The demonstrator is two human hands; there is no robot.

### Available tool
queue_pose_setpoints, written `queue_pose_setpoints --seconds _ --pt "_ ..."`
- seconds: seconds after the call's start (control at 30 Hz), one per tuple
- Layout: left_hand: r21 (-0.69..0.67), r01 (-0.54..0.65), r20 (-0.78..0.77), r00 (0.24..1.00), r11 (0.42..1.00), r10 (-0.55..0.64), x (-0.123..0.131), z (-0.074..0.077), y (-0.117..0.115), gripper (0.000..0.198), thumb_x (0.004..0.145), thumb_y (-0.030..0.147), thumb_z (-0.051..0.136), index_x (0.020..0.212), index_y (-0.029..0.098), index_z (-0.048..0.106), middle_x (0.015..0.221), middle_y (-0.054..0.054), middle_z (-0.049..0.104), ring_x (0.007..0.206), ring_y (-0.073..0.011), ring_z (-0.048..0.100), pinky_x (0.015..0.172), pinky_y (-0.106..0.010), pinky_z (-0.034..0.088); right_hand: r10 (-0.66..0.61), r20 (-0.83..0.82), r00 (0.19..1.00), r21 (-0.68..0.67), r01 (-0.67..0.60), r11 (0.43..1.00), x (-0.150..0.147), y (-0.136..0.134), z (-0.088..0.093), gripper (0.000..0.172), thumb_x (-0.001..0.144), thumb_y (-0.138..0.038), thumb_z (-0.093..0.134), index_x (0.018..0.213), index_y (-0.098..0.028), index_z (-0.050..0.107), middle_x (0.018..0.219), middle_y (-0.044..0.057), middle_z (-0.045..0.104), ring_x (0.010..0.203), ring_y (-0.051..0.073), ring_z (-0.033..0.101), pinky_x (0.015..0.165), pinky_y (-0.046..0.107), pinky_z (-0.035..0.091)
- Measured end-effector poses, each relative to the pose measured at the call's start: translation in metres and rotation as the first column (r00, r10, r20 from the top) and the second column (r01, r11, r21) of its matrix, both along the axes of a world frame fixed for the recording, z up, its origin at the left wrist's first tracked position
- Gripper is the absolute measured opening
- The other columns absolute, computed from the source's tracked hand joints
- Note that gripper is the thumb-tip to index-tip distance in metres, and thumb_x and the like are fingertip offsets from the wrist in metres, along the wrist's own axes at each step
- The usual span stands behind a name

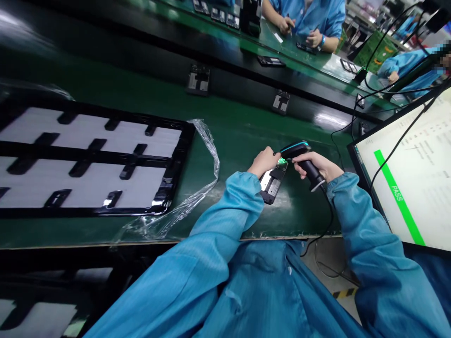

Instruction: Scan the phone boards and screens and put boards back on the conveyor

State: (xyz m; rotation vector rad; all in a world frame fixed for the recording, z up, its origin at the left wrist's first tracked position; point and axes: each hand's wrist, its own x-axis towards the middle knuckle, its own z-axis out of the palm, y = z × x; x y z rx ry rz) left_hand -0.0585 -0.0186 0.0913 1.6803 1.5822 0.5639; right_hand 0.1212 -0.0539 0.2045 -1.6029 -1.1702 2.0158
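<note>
My right hand (317, 165) is wrapped around the handle of a black barcode scanner (312, 174) with a blue strip along its head. The scanner's head casts green light on the upper end of an opened phone (271, 184), whose inner metal and circuit board show. This phone lies on the green bench top. At its upper left edge is my left hand (265, 162), fingers curled in and gripping there, close to the scanner's nose. The fingertips are partly hidden.
On the left lies a black tray (172, 188) with white-lined slots, clear plastic film (211, 150) along its side. A monitor (416, 173) showing a green PASS bar stands right. Further phone units (199, 80) sit behind. Across the bench, a person in blue (303, 21) handles parts.
</note>
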Motion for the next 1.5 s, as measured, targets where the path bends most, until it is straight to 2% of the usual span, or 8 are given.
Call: queue_pose_setpoints --seconds 0.27,0.6,0.77,0.93,1.13,1.33,1.43,1.5 --pt "-0.02 -0.018 0.024 1.0 1.0 0.019 -0.001 0.006 -0.004 0.04 0.093 0.041 0.044 0.112 0.01 0.058 0.112 -0.025 0.068 0.108 -0.0348 0.065 0.086 -0.037 0.047 0.013 0.056 0.998 -0.005 -0.013 1.0 -0.008 -0.003 0.009 0.013 0.083 -0.02 0.066 0.074 -0.013 0.06 0.056 0.002 0.059 0.044 0.011 0.051 0.046 0.025 0.059" --pt "-0.074 -0.013 0.047 0.999 0.997 0.017 -0.005 0.02 -0.012 0.044 0.093 0.042 0.046 0.117 0.007 0.057 0.118 -0.026 0.067 0.111 -0.0337 0.064 0.086 -0.036 0.047 0.014 0.159 0.987 0.025 -0.018 1.0 -0.018 -0.003 0.025 0.019 0.081 -0.022 0.071 0.07 -0.013 0.059 0.055 0.003 0.058 0.045 0.011 0.051 0.046 0.026 0.059" --pt "-0.07 -0.008 0.071 0.997 0.997 0.013 -0.005 0.019 -0.012 0.043 0.092 0.04 0.045 0.117 0.007 0.057 0.118 -0.027 0.066 0.113 -0.0375 0.063 0.087 -0.04 0.048 0.026 0.193 0.981 0.025 -0.032 0.999 -0.021 -0.003 0.029 0.018 0.082 -0.023 0.069 0.07 -0.013 0.06 0.054 0.003 0.058 0.046 0.011 0.051 0.047 0.025 0.059" --pt "-0.084 -0.012 0.063 0.998 0.996 0.017 -0.005 0.018 -0.011 0.042 0.091 0.04 0.047 0.119 0.009 0.056 0.12 -0.025 0.066 0.114 -0.0352 0.063 0.089 -0.039 0.049 0.031 0.236 0.971 0.018 -0.036 0.999 -0.028 -0.004 0.038 0.019 0.082 -0.024 0.07 0.07 -0.014 0.059 0.055 0.001 0.058 0.046 0.011 0.052 0.049 0.025 0.059" --pt "-0.067 -0.004 0.069 0.998 0.998 0.009 -0.005 0.015 -0.01 0.044 0.091 0.039 0.045 0.12 0.007 0.056 0.121 -0.027 0.065 0.115 -0.039 0.063 0.089 -0.044 0.049 0.015 0.259 0.966 0.037 -0.026 0.999 -0.032 -0.01 0.049 0.018 0.083 -0.022 0.067 0.069 -0.015 0.058 0.054 0.001 0.057 0.045 0.01 0.05 0.049 0.023 0.059" --pt "-0.053 0.0 0.063 0.998 0.999 0.004 -0.005 0.012 -0.008 0.045 0.092 0.04 0.044 0.12 0.007 0.055 0.121 -0.026 0.065 0.115 -0.0387 0.063 0.089 -0.043 0.05 0.03 0.278 0.96 0.047 -0.044 0.998 -0.035 -0.015 0.057 0.02 0.083 -0.023 0.068 0.068 -0.014 0.059 0.054 0.001 0.057 0.045 0.011 0.052 0.05 0.024 0.06" --pt "-0.017 0.041 0.012 0.999 0.999 -0.041 -0.004 0.012 -0.008 0.044 0.093 0.039 0.043 0.121 0.008 0.055 0.118 -0.025 0.067 0.112 -0.0369 0.065 0.088 -0.041 0.05 0.028 0.289 0.957 0.071 -0.051 0.996 -0.036 -0.018 0.06 0.02 0.084 -0.021 0.066 0.067 -0.012 0.06 0.053 0.002 0.058 0.045 0.011 0.053 0.049 0.024 0.06" --pt "0.06 0.108 -0.071 0.992 0.992 -0.104 -0.005 0.015 -0.015 0.043 0.095 0.038 0.042 0.123 0.008 0.054 0.112 -0.023 0.069 0.108 -0.0352 0.066 0.088 -0.041 0.05 0.008 0.313 0.95 0.104 -0.043 0.994 -0.031 -0.021 0.057 0.018 0.085 -0.021 0.066 0.07 -0.011 0.063 0.057 0.004 0.062 0.045 0.011 0.055 0.048 0.024 0.06"
